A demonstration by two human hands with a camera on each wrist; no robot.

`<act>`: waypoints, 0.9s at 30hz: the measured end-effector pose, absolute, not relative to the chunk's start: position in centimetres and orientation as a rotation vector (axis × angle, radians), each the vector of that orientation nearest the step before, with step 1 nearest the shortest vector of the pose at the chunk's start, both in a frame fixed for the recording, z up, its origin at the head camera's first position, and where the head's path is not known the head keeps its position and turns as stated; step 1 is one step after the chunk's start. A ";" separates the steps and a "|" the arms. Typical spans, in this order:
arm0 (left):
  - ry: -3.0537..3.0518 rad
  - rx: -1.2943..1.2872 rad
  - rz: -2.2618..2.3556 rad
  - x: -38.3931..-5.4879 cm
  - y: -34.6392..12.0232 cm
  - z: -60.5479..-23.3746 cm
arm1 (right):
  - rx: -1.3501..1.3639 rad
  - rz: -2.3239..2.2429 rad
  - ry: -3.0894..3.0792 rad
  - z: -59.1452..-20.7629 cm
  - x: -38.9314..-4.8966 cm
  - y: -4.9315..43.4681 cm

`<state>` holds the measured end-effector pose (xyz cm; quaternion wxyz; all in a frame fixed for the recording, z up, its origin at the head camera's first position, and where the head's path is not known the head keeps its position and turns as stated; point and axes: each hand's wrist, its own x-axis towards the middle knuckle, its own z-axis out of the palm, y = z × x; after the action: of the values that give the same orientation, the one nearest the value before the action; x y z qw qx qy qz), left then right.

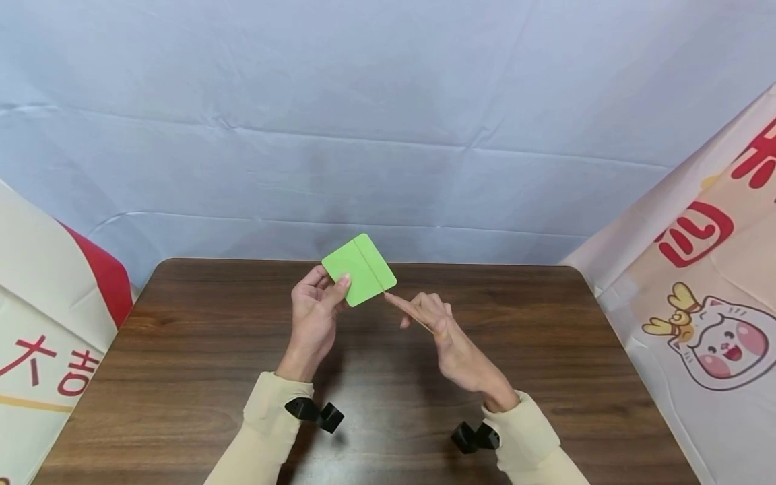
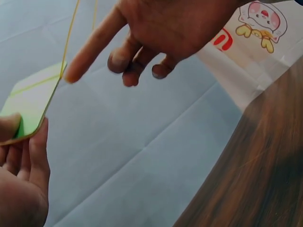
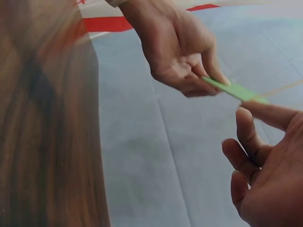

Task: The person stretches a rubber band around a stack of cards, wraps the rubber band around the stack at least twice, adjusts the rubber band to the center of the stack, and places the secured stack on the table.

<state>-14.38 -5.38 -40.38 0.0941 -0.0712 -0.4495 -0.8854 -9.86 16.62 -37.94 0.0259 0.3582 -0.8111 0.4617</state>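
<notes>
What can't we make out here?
- Head: back of the flat green rounded-square card, facing away; some fingertips of the left grip, behind the card.
- Left wrist: upper stretch of the thin yellow band, cut by the top edge.
- Right wrist: band's far end, cut by the right edge.

I had one green card [image 1: 354,271], one yellow band [image 1: 370,265], two hands.
Hands were my left hand [image 1: 314,310] and right hand [image 1: 447,340], one of each; I also tallied two cream sleeves [image 1: 257,428], two black wrist devices [image 1: 301,408], one wooden table [image 1: 194,350], one pale backdrop [image 1: 364,101], two printed side banners [image 1: 655,310], one cartoon animal [image 1: 721,343], and, at left, two red characters [image 1: 34,372].
</notes>
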 end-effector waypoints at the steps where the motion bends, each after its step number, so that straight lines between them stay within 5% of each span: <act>1: -1.337 -0.264 -2.619 -14.4 -5.6 -40.4 | 1.117 1.417 -2.504 -37.7 -10.0 16.8; 16: -1.751 -0.930 -2.306 -14.1 -8.2 -39.8 | 1.358 1.274 -2.438 -35.9 -12.7 18.6; 27: -2.107 -1.231 -2.020 -12.9 -8.1 -37.8 | 1.294 1.164 -2.592 -34.7 -13.2 18.3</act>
<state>-12.95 -8.06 -37.79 -0.0131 -0.3886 -0.6650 -0.6376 -13.24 18.32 -34.67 0.0099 0.4146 -0.8301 0.3727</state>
